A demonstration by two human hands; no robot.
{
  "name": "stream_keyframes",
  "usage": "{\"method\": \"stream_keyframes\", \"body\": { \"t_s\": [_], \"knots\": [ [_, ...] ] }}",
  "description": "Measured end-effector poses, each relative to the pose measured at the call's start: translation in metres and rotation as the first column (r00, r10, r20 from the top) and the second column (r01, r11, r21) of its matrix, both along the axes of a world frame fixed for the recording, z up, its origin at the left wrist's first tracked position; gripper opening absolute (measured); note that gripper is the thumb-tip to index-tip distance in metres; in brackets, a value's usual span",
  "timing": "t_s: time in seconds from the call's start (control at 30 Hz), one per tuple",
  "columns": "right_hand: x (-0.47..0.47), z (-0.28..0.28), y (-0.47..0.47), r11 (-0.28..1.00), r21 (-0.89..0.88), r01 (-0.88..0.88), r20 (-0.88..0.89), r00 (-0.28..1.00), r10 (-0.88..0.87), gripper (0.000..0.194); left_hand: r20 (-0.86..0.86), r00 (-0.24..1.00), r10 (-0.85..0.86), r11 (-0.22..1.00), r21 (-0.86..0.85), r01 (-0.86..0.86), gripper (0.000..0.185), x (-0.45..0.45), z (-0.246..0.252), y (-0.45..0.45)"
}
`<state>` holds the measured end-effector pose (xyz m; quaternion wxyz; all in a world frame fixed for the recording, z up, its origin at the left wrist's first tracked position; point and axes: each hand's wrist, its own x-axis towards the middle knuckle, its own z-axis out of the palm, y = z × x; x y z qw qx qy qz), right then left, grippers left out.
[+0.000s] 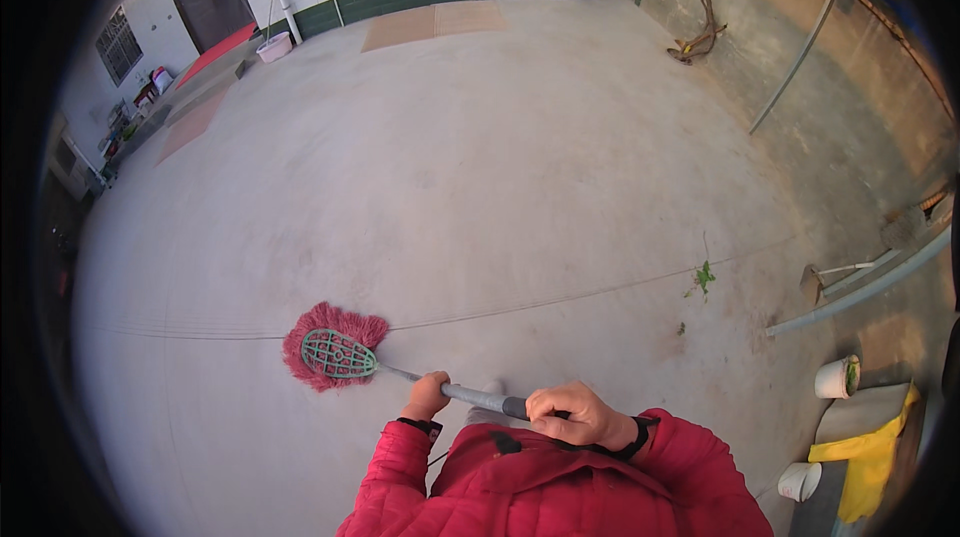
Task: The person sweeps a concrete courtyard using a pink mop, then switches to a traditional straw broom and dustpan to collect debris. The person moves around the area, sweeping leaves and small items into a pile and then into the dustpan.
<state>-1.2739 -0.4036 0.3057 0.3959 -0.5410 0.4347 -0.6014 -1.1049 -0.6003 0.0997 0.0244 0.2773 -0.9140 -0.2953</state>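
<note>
A mop with dark pink yarn fringe (pixel 315 379) and a green plastic lattice frame (pixel 339 354) is in front of me, to the left, over the concrete floor. Whether the fringe touches the floor I cannot tell. Its grey metal handle (pixel 480 397) runs from the head rightward, close to my body. My left hand (pixel 427 396) is wrapped around the lower handle, nearer the mop head. Around the handle's black end (pixel 514 407) my right hand (pixel 571 414) is closed, hiding its tip. Both wrists wear dark bands, below red padded sleeves.
Green leaves (pixel 703 279) lie on the floor to the right. White buckets (pixel 834 378) and a yellow cloth (pixel 870 462) are at the lower right. Metal poles (pixel 799 57) lean along the right wall. A pink basin (pixel 274 47) stands far left, near flat mats (pixel 435 25).
</note>
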Motion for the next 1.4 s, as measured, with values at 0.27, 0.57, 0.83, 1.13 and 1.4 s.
{"method": "stream_keyframes", "body": {
  "t_s": [0.27, 0.57, 0.83, 1.13, 1.4],
  "knots": [
    [-0.027, -0.003, -0.024, 0.945, 0.085, 0.315, 0.191, 0.926, -0.326, 0.013, 0.031, 0.977, -0.212, 0.977, 0.018, 0.212, 0.005, -0.053, -0.017, -0.045],
    [-0.015, -0.035, 0.028, 0.674, 0.243, 0.697, 0.094, 0.675, -0.732, 0.015, 0.148, 0.791, -0.594, 0.802, 0.024, 0.597, 0.007, -0.145, -0.027, -0.046],
    [0.052, -0.03, 0.115, 0.158, 0.268, 0.95, 0.167, 0.115, -0.979, 0.019, 0.181, 0.461, -0.869, 0.477, 0.052, 0.878, 0.01, -0.223, -0.04, 0.073],
    [0.102, 0.008, 0.144, -0.261, 0.006, 0.965, 0.048, -0.26, -0.964, 0.022, -0.064, 0.166, -0.984, 0.171, -0.08, 0.982, 0.008, -0.262, -0.015, 0.206],
    [0.097, 0.045, 0.147, -0.112, -0.297, 0.948, 0.063, -0.097, -0.993, 0.023, -0.111, 0.112, -0.988, 0.129, -0.159, 0.979, 0.013, -0.28, 0.028, 0.217]
  ]
}}
